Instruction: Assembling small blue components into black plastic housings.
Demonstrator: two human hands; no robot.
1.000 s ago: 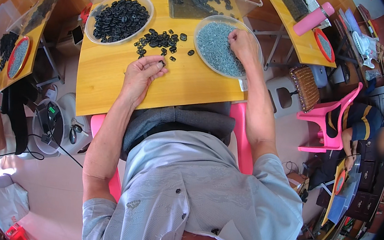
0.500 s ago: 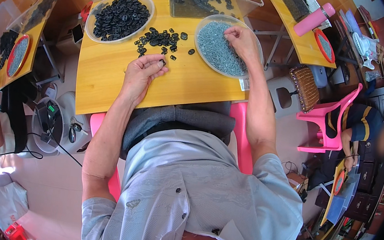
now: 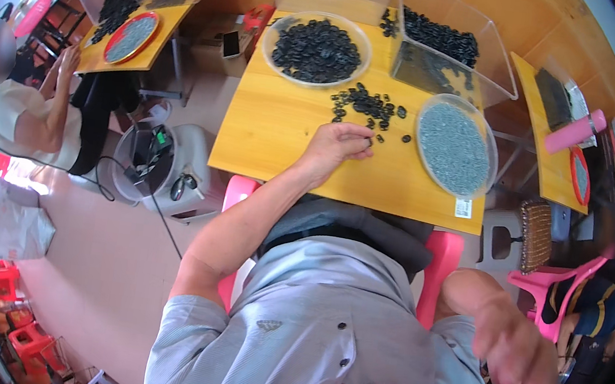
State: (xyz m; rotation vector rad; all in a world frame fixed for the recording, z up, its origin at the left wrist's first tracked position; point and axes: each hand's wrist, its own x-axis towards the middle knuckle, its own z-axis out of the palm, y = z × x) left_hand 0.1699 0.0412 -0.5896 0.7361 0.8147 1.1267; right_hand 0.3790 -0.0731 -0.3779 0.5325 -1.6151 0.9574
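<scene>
My left hand is over the yellow table, its thumb and fingers pinched on a small black plastic piece that is mostly covered by the fingertips. Just beyond it lies a loose pile of small black plastic pieces, with one stray piece to the right. My right hand is off the table, raised at the lower right close to my shoulder. Motion smears its fingers, so any hold is unclear. A round clear tub full of small bluish-grey screws stands at the table's right side.
A round tub of black pieces sits at the back left, beside a clear rectangular bin with more. To the left, a person sits at another table with a red-rimmed tray. A pink bottle lies on the right-hand table.
My right hand has left the screw tub and swung back to the lower right. My left hand still pinches by the pile. The whole view has turned toward the left.
</scene>
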